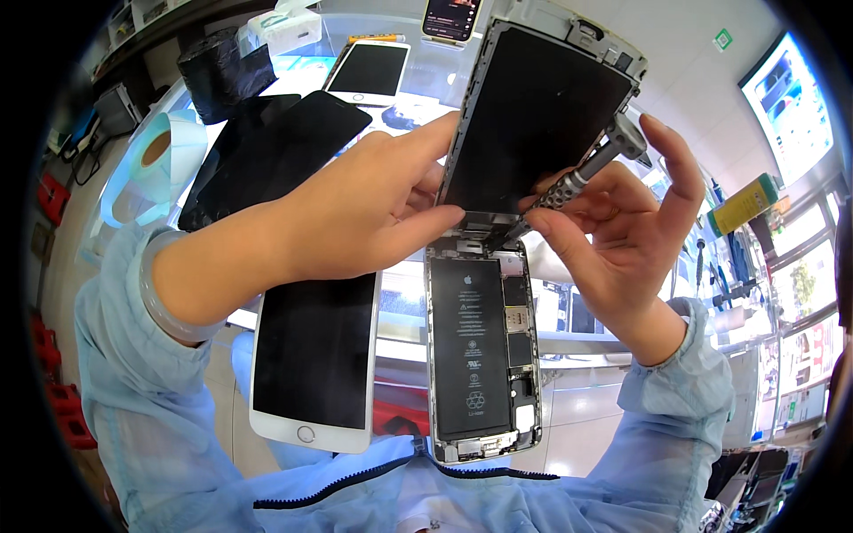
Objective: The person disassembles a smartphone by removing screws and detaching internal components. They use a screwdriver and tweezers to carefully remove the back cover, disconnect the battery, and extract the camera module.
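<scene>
An opened phone body point(469, 346) lies in front of me, its black battery and circuit board exposed. Its lifted screen assembly point(538, 115) stands nearly upright at the body's far end, the metal back plate facing me. My left hand point(346, 209) pinches the lower left edge of that assembly between thumb and fingers. In my right hand point(622, 226) is a grey screwdriver point(565, 186) with a perforated grip, slanting down so its tip meets the top of the phone body. What the tip touches is too small to tell. A white phone screen point(315, 355) lies left of the body.
Two black screen panels point(275, 155) overlap beyond my left forearm, beside a label roll point(164, 151) and a black bag point(227, 75). Farther back are a white phone point(367, 71), a tissue box point(286, 29) and a lit phone point(450, 19). A green-yellow canister point(745, 206) stands right.
</scene>
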Available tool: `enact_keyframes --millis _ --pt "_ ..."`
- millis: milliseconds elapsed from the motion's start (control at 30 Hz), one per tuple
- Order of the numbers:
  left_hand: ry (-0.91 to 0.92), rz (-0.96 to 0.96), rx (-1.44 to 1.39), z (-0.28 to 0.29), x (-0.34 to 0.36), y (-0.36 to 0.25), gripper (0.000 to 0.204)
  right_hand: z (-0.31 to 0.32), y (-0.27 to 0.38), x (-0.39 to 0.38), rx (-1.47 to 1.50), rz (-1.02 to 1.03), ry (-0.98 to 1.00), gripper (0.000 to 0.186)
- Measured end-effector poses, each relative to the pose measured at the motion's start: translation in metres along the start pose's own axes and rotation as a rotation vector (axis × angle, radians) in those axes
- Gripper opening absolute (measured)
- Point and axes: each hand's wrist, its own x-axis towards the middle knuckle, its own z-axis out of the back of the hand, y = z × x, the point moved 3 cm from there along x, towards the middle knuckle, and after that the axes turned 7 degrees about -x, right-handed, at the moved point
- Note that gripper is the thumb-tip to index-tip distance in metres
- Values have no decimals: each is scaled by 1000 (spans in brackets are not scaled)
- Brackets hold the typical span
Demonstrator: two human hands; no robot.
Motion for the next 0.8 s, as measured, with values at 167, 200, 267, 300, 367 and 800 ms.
enact_keyframes --millis 167,200,267,300,367,800 --pt "-18 -8 -9 1 2 -3 47 3 2 1 -41 22 1 86" --pt "-22 21 -25 1 2 -4 51 4 0 1 -79 16 17 85" --pt "-19 48 -37 -1 2 -3 56 2 0 2 -75 5 33 84" --pt "-14 49 -21 1 1 -3 57 1 1 4 -71 3 38 83" --pt "-16 35 3 0 1 3 58 1 2 4 -19 -8 56 80" --pt "-4 66 -104 -1 1 3 47 11 0 1 -236 120 48 86"
